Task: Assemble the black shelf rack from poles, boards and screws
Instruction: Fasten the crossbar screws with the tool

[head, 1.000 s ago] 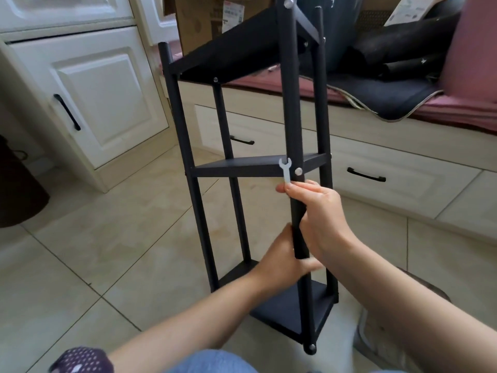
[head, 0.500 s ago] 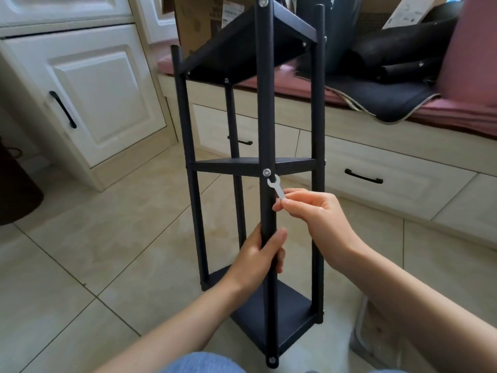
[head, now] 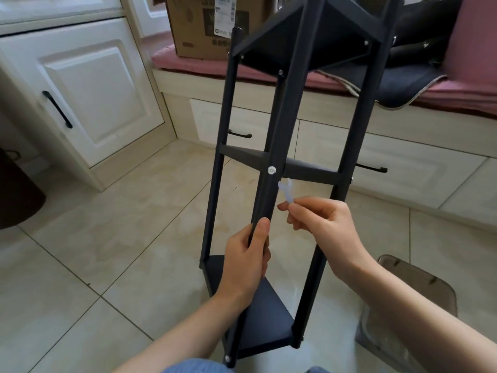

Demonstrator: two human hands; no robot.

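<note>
Beige floor tiles [head: 107, 238] carry the shelf rack [head: 271, 316], which stands tilted toward the camera with three boards already fixed between four poles.

Nearest the viewer, the lowest screw [head: 228, 358] sits at the foot of the front pole [head: 271, 195], beside the bottom board [head: 265, 316]. A clear plastic container [head: 408, 305] lies on the floor to the right.

The left hand [head: 246, 262] wraps the front pole below the middle board, fingers curled round it and thumb up along the pole. The right hand [head: 320, 224] pinches the shank of a small white spanner [head: 285, 191] between thumb and fingertips; the spanner's open jaw sits just below and right of the middle screw [head: 272, 170] and is not seated on it.

Farther off, the middle board [head: 304, 168] and top board [head: 309, 36] join the poles. Behind them run white drawers [head: 403, 160], a pink cushion [head: 188, 63] and a cardboard box [head: 199, 25].

Probable faults from this state:
- The spanner is thin and plastic. Held by a fingertip pinch only, it may slip off the screw head or flex under torque, rounding its jaw.
- The rack leans on one gripped pole. Torque applied at the screw may twist the frame or skid its feet on the smooth tiles.
- The jaw must be seated squarely on the screw head before turning. An oblique fit may scratch the black finish.
</note>
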